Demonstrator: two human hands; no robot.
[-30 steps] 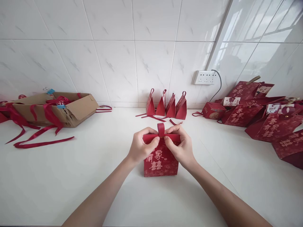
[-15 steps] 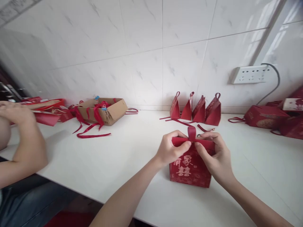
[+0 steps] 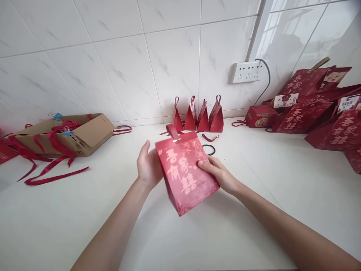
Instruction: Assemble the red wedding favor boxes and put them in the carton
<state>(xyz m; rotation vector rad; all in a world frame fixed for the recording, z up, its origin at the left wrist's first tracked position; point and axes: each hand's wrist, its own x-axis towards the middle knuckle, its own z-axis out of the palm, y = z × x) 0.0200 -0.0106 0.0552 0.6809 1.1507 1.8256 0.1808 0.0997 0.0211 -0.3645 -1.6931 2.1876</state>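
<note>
A red paper gift box (image 3: pixel 187 175) with pale printed characters is raised and tilted above the table in front of me. My right hand (image 3: pixel 221 173) grips its right edge, thumb on the printed face and fingers behind. At the left side is my left hand (image 3: pixel 149 167), its thumb raised off the box. Its other fingers are partly hidden behind the box, so contact there is unclear. A red strap loop (image 3: pixel 172 131) stands up from the box's top, with a small gold-coloured fastener (image 3: pixel 176 140) at its base.
Several small red pointed boxes (image 3: pixel 216 118) stand along the wall. A loose red strap (image 3: pixel 210 138) and a black ring (image 3: pixel 210 149) lie nearby. A cardboard box (image 3: pixel 93 135) with red ribbons sits left. Finished-looking red boxes (image 3: pixel 299 116) crowd the right, below a power strip (image 3: pixel 246 72).
The gift box has been lifted and tilted. My hands have left its top fold; the right now grips its side, and the left thumb is free. The view has swung right.
</note>
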